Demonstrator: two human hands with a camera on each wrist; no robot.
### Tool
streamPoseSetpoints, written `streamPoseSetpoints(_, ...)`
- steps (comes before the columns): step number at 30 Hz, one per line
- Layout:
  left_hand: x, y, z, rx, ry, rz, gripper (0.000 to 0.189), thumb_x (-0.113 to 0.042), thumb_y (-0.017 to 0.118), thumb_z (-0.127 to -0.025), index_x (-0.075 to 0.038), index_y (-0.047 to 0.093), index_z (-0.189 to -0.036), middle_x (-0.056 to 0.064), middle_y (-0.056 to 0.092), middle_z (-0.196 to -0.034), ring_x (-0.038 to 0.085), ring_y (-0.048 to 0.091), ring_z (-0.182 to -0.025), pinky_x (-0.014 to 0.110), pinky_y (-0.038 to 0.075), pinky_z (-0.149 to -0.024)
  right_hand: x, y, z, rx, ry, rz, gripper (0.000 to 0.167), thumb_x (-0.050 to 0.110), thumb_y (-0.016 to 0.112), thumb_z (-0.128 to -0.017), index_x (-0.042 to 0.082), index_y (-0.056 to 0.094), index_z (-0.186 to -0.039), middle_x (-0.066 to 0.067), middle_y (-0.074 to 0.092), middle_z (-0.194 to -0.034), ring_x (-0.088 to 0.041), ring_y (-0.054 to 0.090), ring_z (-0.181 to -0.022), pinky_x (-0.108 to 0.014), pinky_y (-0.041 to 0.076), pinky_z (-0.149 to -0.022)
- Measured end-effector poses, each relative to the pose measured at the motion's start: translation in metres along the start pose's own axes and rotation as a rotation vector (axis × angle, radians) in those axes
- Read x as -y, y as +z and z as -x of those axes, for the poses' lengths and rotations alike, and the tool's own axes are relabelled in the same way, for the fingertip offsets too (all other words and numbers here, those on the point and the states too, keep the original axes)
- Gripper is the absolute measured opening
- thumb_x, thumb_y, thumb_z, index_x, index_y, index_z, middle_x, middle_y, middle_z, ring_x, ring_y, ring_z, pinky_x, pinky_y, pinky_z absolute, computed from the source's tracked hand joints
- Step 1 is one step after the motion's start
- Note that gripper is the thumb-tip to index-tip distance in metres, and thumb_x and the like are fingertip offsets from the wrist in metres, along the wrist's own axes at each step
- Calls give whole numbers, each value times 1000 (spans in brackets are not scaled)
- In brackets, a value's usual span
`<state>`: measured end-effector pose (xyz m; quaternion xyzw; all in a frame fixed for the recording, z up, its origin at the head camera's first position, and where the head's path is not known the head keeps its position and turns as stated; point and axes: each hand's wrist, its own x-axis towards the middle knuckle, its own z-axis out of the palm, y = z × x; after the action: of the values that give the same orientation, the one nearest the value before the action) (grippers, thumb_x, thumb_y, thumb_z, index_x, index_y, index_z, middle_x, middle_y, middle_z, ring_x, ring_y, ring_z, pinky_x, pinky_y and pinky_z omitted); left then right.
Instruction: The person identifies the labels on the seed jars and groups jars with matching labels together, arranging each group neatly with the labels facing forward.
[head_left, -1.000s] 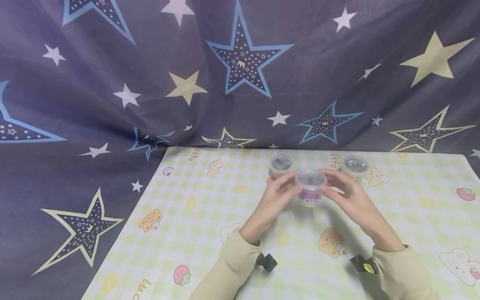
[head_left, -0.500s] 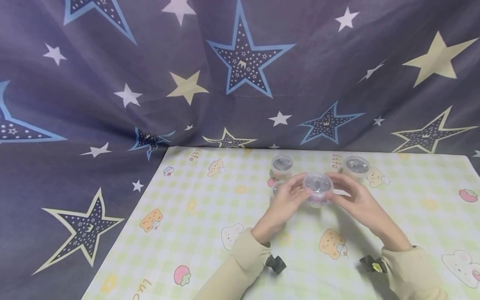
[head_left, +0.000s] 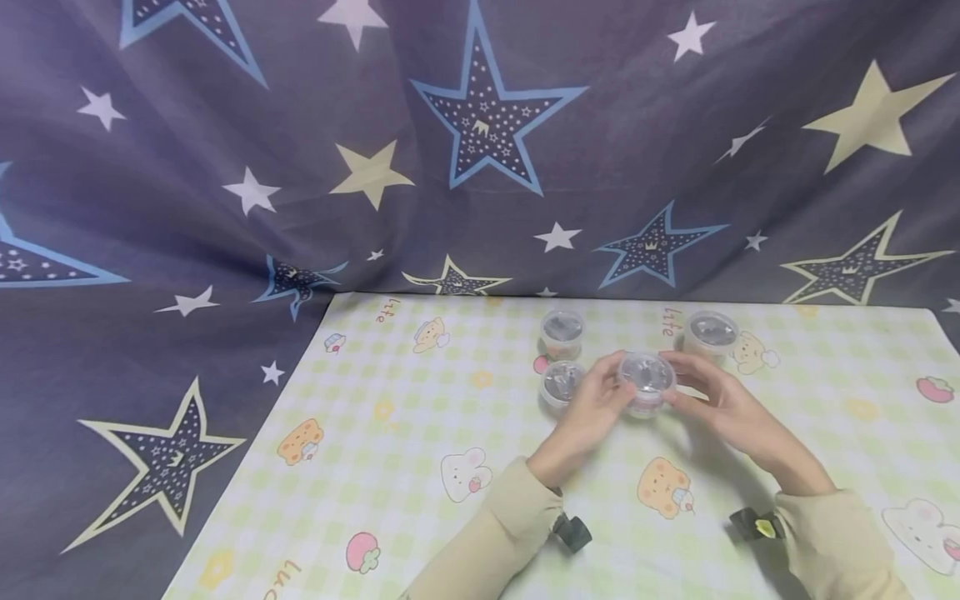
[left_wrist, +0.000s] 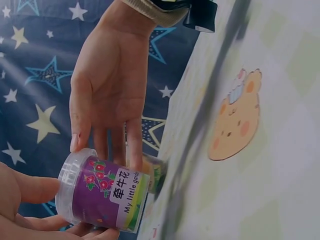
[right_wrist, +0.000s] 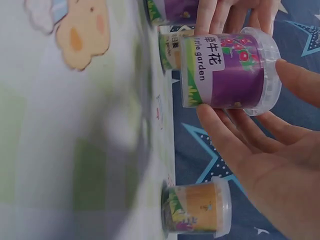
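Between both hands is a small plastic tub [head_left: 647, 375] with a clear lid, held just above the tablecloth. Its purple label, with red flowers and the words "little garden", shows in the left wrist view on the tub [left_wrist: 107, 192]. My left hand [head_left: 592, 408] grips the tub's left side, thumb at the lid rim and fingers along the side. From the right, my right hand [head_left: 727, 408] holds it the same way, its fingers spread along the wall of the tub [right_wrist: 230, 72] in the right wrist view.
Close to the left hand stands another lidded tub [head_left: 561, 383], purple-labelled in the right wrist view. Behind it is a tub [head_left: 562, 329]; an orange-labelled tub [right_wrist: 195, 207] stands at the back right. A checked tablecloth [head_left: 420, 500] meets a star-patterned curtain [head_left: 300, 208].
Both hands have carried the tub rightward and lowered it toward the table. The front left tub, earlier hidden behind the left hand, now shows.
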<state>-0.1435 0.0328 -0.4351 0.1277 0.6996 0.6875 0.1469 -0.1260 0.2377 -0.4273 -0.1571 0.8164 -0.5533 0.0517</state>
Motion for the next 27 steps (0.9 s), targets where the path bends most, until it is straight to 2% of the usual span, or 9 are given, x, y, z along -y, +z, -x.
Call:
streamPoseSetpoints(2, 1, 2, -1, -9, -26, -5, 52, -11, 51, -102, -5, 35, -151, 13, 40, -155, 27, 43, -140, 33, 36, -116, -2, -1, 0, 12, 11, 15, 54, 16, 60, -100, 1, 39, -147, -20, 46, -147, 8, 49, -118, -11, 41, -96)
streamPoseSetpoints(3, 2, 4, -1, -14, -36, -6, 52, -12, 50, -102, -6, 35, -151, 13, 40, -155, 27, 43, -141, 34, 36, -116, -2, -1, 0, 17, 11, 19, 54, 16, 60, -99, 1, 39, -147, -20, 46, -147, 7, 49, -118, -18, 43, -101)
streamPoseSetpoints(5, 3, 6, -2, -25, -54, -22, 52, -12, 50, -102, -7, 35, -151, 13, 41, -155, 26, 44, -140, 34, 37, -116, -4, -1, -1, 32, 18, 17, 55, 15, 60, -99, 0, 39, -147, -21, 45, -148, -9, 51, -126, -36, 43, -108)
streamPoseSetpoints(9, 6, 10, -1, -46, -88, -60, 51, -12, 50, -102, -10, 36, -151, 13, 43, -153, 26, 46, -139, 35, 39, -115, -7, -1, -1, 53, 19, 18, 55, 14, 59, -99, -4, 37, -146, -24, 44, -148, -41, 46, -132, -64, 37, -107)
streamPoseSetpoints(10, 6, 11, -1, -52, -96, -69, 51, -12, 50, -102, -11, 37, -151, 13, 43, -153, 26, 46, -138, 35, 39, -114, -7, -1, -1, 57, 19, 28, 55, 14, 59, -99, -4, 37, -146, -24, 44, -148, -47, 44, -132, -64, 38, -107)
streamPoseSetpoints(13, 8, 12, -1, -68, -114, -93, 50, -12, 51, -102, -13, 38, -150, 14, 45, -151, 26, 48, -137, 36, 40, -114, -8, -2, -1, 73, 12, 42, 54, 13, 59, -99, -5, 37, -146, -25, 44, -147, -49, 44, -131, -67, 37, -105)
streamPoseSetpoints(19, 10, 15, 0, -68, -137, -129, 49, -14, 50, -102, -15, 39, -149, 13, 48, -149, 26, 48, -136, 37, 40, -114, -9, -3, 0, 87, 9, 67, 55, 12, 60, -99, -5, 38, -146, -25, 44, -147, -48, 45, -130, -56, 43, -105)
streamPoseSetpoints(23, 10, 16, 0, -67, -143, -132, 49, -13, 51, -102, -15, 39, -150, 12, 47, -150, 25, 47, -137, 36, 39, -114, -10, -5, 1, 96, 7, 67, 55, 12, 60, -98, -5, 37, -146, -25, 44, -148, -47, 44, -131, -36, 50, -103)
streamPoseSetpoints(27, 10, 18, -2, -82, -133, -108, 49, -14, 53, -101, -12, 40, -149, 12, 44, -153, 25, 44, -140, 36, 37, -116, -8, -6, 2, 91, 23, 82, 56, 14, 61, -98, -5, 38, -145, -25, 44, -148, -49, 44, -131, -20, 49, -99)
